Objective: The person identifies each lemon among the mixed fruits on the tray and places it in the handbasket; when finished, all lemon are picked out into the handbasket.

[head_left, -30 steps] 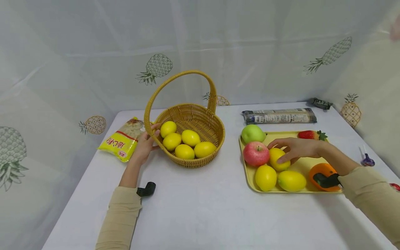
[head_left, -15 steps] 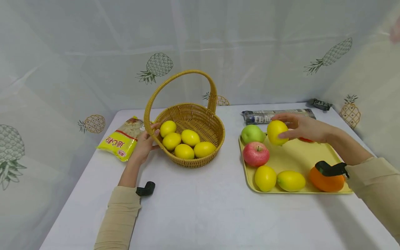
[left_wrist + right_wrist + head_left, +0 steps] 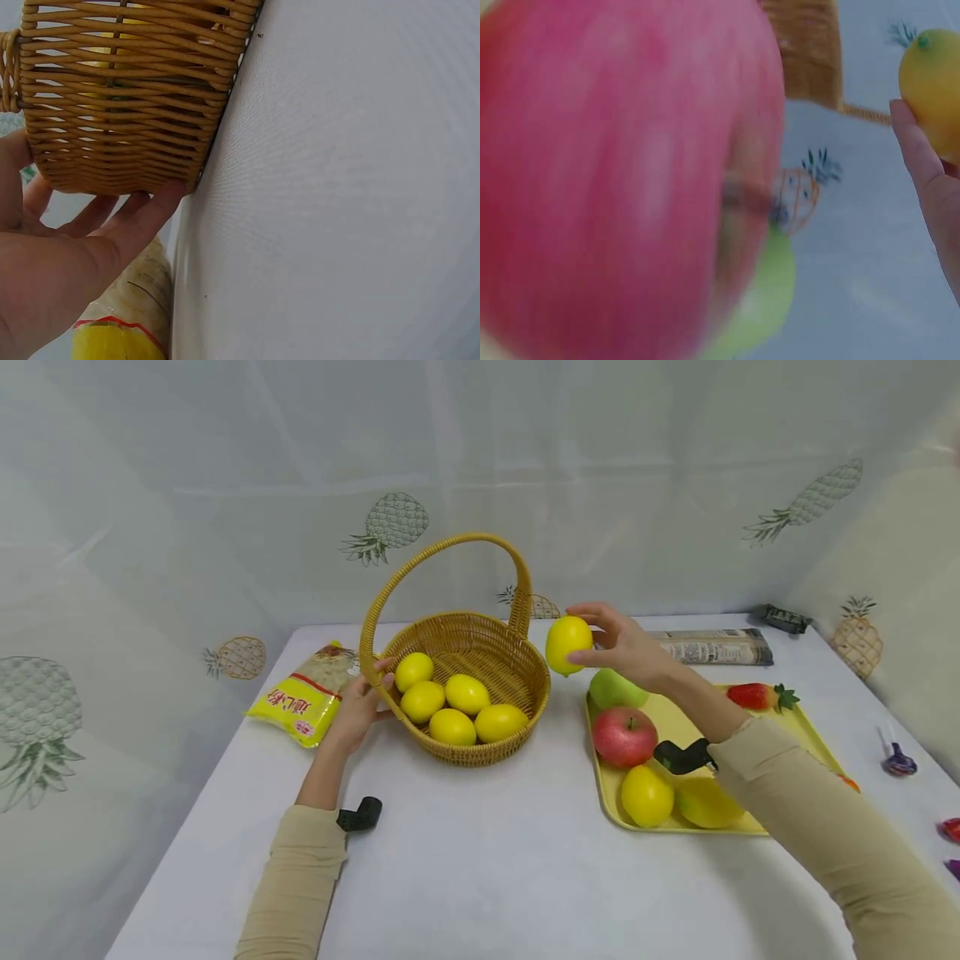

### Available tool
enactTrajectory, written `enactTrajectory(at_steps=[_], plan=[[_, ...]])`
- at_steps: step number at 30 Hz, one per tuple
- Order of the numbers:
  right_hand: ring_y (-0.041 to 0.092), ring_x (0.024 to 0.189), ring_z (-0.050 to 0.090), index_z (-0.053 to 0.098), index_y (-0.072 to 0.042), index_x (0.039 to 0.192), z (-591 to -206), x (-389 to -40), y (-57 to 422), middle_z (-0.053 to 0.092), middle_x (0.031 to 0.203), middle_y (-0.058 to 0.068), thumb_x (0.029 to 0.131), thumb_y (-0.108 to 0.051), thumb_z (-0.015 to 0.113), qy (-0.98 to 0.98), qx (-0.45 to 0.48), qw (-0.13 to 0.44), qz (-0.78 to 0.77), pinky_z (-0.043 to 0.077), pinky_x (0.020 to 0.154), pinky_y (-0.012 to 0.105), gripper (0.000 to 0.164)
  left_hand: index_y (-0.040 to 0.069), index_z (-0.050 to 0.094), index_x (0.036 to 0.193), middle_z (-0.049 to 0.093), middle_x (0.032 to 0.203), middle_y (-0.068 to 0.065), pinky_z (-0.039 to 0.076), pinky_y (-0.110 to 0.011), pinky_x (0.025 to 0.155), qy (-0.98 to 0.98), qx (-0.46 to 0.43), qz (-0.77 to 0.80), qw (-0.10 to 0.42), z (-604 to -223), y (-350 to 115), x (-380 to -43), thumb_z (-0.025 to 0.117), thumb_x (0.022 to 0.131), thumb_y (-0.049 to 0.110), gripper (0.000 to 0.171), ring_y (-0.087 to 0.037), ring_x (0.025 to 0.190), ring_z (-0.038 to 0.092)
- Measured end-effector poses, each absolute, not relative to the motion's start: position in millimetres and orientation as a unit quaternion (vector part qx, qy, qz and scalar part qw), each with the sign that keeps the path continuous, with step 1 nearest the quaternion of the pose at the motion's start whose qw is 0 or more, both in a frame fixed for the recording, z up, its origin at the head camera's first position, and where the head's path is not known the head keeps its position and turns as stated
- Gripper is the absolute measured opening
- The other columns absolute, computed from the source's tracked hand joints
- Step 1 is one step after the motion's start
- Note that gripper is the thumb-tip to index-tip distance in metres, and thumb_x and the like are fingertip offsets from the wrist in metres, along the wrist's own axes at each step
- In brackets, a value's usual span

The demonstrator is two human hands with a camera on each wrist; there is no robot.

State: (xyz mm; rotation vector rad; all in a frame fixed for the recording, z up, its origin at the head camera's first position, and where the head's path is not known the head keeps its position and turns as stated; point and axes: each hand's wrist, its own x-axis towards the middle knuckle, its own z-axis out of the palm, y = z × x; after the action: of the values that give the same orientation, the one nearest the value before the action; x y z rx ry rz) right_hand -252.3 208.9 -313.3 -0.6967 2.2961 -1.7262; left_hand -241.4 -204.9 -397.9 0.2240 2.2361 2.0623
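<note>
A yellow lemon [image 3: 567,645] is held up by my right hand [image 3: 622,647], fingers on top and thumb below, in the air right of the wicker basket [image 3: 480,752]. The right wrist view has this lemon [image 3: 934,90] at its right edge. Several lemons [image 3: 452,727] lie in the basket's left and front part. My left hand [image 3: 356,706] grips the basket's left side by the handle's foot. In the left wrist view its fingers [image 3: 146,225] lie along the outer wicker wall [image 3: 142,112]. Two more lemons [image 3: 647,796] lie in the yellow tray [image 3: 615,810].
A red apple [image 3: 625,737], a green fruit [image 3: 617,689] and a strawberry [image 3: 753,697] are in the tray. Behind it lies a long grey packet [image 3: 712,647], with a dark wrapper [image 3: 783,618] beyond. A yellow food bag [image 3: 307,693] lies left of the basket.
My right hand has lifted the lemon out of the tray and carried it left toward the basket. The left hand stays at the basket. The view has shifted slightly.
</note>
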Motion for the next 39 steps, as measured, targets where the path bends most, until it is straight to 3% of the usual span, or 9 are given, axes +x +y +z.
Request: enactTrajectory(at_steps=[7, 12, 19, 25, 30, 39], plan=[[0.033, 0.124, 0.047, 0.036, 0.0, 0.144, -331.5, -268.1, 166.3, 0.035, 0.146, 0.014, 0.09, -0.005, 0.069, 0.768, -0.284, 0.127, -0.559, 0.05, 0.093, 0.036, 0.064, 0.01, 0.035, 0.149, 0.027, 0.153, -0.013, 0.044, -0.058, 0.097, 0.738, 0.073, 0.669, 0.046, -400.1, -199.3, -242.7, 0.045, 0.104, 0.03, 0.051, -0.034, 0.136, 0.031], [0.03, 0.116, 0.051, 0.041, -0.003, 0.143, -339.2, -278.1, 139.2, 0.042, 0.142, 0.012, 0.088, -0.011, 0.073, 0.793, -0.302, 0.157, -0.504, 0.046, 0.096, 0.042, 0.064, 0.011, 0.035, 0.15, 0.027, 0.154, -0.013, 0.044, -0.057, 0.097, 0.738, 0.067, 0.67, 0.051, -400.3, -196.8, -242.3, 0.045, 0.104, 0.029, 0.05, -0.034, 0.136, 0.031], [0.027, 0.131, 0.039, 0.041, -0.007, 0.145, -336.4, -289.8, 120.8, 0.041, 0.146, 0.01, 0.088, -0.017, 0.074, 0.822, -0.298, 0.216, -0.434, 0.035, 0.107, 0.047, 0.066, 0.009, 0.036, 0.149, 0.027, 0.153, -0.014, 0.044, -0.058, 0.096, 0.741, 0.074, 0.666, 0.043, -397.2, -195.1, -241.4, 0.046, 0.104, 0.031, 0.052, -0.034, 0.136, 0.031], [0.028, 0.131, 0.039, 0.042, -0.009, 0.144, -333.2, -299.3, 112.6, 0.043, 0.145, 0.01, 0.087, -0.02, 0.075, 0.831, -0.284, 0.26, -0.402, 0.032, 0.11, 0.045, 0.067, 0.01, 0.035, 0.15, 0.026, 0.154, -0.013, 0.043, -0.058, 0.097, 0.744, 0.068, 0.664, 0.041, -396.4, -198.7, -242.1, 0.045, 0.104, 0.032, 0.051, -0.034, 0.136, 0.029], [0.027, 0.128, 0.04, 0.045, -0.014, 0.142, -330.2, -302.4, 108.4, 0.043, 0.142, 0.01, 0.086, -0.021, 0.076, 0.849, -0.269, 0.263, -0.371, 0.033, 0.109, 0.046, 0.065, 0.011, 0.036, 0.149, 0.027, 0.153, -0.013, 0.044, -0.058, 0.096, 0.743, 0.062, 0.665, 0.04, -396.9, -201.5, -241.8, 0.045, 0.104, 0.029, 0.049, -0.034, 0.136, 0.031], [0.029, 0.126, 0.044, 0.05, -0.009, 0.138, -323.6, -304.0, 104.9, 0.05, 0.137, 0.013, 0.086, -0.015, 0.076, 0.871, -0.285, 0.259, -0.304, 0.037, 0.107, 0.044, 0.059, 0.011, 0.037, 0.149, 0.028, 0.153, -0.013, 0.043, -0.059, 0.097, 0.738, 0.06, 0.671, 0.041, -401.1, -204.2, -240.6, 0.046, 0.103, 0.032, 0.051, -0.033, 0.137, 0.03]])
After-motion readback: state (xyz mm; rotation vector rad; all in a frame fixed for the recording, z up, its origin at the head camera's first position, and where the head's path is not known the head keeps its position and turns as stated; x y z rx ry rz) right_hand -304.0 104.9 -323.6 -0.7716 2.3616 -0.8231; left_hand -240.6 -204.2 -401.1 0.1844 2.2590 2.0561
